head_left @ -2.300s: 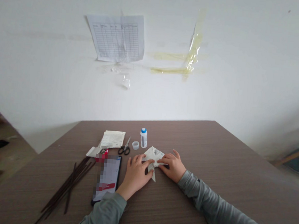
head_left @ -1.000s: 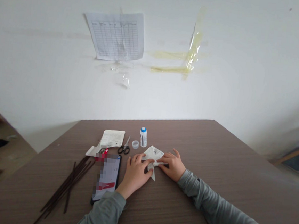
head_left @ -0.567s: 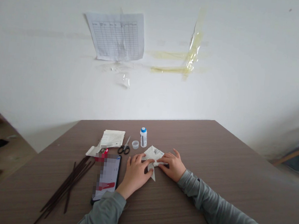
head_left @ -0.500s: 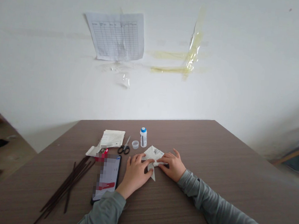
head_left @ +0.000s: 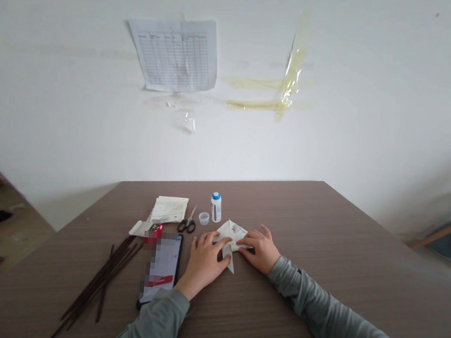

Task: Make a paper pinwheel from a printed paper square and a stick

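A folded piece of printed paper (head_left: 229, 249) lies on the table between my hands, with pointed flaps sticking out toward the back and toward me. My left hand (head_left: 207, 254) grips its left side, thumb and index finger close to the middle fold. On the right side, my right hand (head_left: 258, 248) pinches another flap with thumb and fingers. The fingers cover part of both side flaps. Just behind the paper stands a white bottle with a blue cap (head_left: 216, 209), next to a small clear plastic cup (head_left: 204, 218).
Black-handled scissors (head_left: 187, 223) lie left of the cup, near a stack of paper sheets (head_left: 170, 209) and a small red box (head_left: 155, 232). A phone (head_left: 163, 269) rests beside my left forearm. Several dark thin sticks (head_left: 99, 284) lie farther left on the brown table (head_left: 304, 212).
My left index finger has shifted slightly on the paper's middle. Otherwise the hands, the paper and the things around them look the same.
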`<action>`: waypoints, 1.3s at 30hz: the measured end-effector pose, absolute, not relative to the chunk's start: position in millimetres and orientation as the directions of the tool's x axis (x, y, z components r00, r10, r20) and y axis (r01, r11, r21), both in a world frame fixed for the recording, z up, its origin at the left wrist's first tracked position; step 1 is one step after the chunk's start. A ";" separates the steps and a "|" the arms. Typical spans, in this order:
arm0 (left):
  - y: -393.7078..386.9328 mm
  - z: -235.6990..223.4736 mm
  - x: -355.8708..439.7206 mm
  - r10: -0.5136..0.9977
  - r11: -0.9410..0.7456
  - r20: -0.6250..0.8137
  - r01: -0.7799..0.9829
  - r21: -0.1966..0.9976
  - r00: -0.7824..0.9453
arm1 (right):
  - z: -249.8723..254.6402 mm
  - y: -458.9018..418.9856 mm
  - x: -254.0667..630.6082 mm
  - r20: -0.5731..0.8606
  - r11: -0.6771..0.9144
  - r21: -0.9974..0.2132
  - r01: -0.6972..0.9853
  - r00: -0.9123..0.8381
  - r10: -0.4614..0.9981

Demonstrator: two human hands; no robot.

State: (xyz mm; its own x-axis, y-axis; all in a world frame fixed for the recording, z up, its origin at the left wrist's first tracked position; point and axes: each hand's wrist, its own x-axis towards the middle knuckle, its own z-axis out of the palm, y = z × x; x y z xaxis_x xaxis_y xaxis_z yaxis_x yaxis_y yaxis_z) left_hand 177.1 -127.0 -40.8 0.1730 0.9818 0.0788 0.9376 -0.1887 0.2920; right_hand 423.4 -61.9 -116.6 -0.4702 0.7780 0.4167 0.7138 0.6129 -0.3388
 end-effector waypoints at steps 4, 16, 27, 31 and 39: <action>-127.4 -39.4 177.9 0.981 -0.193 0.072 0.939 0.286 0.180 | -116.3 -62.6 423.3 0.442 0.628 -0.330 0.705 -0.472 0.763; -131.1 -28.6 180.2 0.984 -0.179 0.052 0.940 0.290 0.171 | -96.9 -69.8 419.0 0.326 0.562 -0.357 0.746 -0.464 0.824; -129.4 -36.4 178.7 0.982 -0.187 0.085 0.939 0.287 0.169 | -87.0 -73.6 415.8 0.246 0.503 -0.413 0.759 -0.439 0.864; -128.0 -38.1 176.9 0.981 -0.192 0.091 0.934 0.300 0.172 | -88.7 -74.2 416.6 0.281 0.520 -0.432 0.737 -0.438 0.854; -128.6 -34.1 178.2 0.984 -0.180 0.053 0.942 0.282 0.172 | -95.1 -73.0 418.5 0.316 0.545 -0.433 0.717 -0.446 0.837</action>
State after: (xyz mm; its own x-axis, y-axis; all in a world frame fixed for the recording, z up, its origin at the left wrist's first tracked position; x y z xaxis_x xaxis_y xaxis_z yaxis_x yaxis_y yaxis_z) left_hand 178.2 -128.6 -34.1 0.1717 0.9837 0.0530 0.9423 -0.1797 0.2823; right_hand 418.5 -73.0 -95.1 -0.4458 0.8375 0.3160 0.7175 0.5454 -0.4333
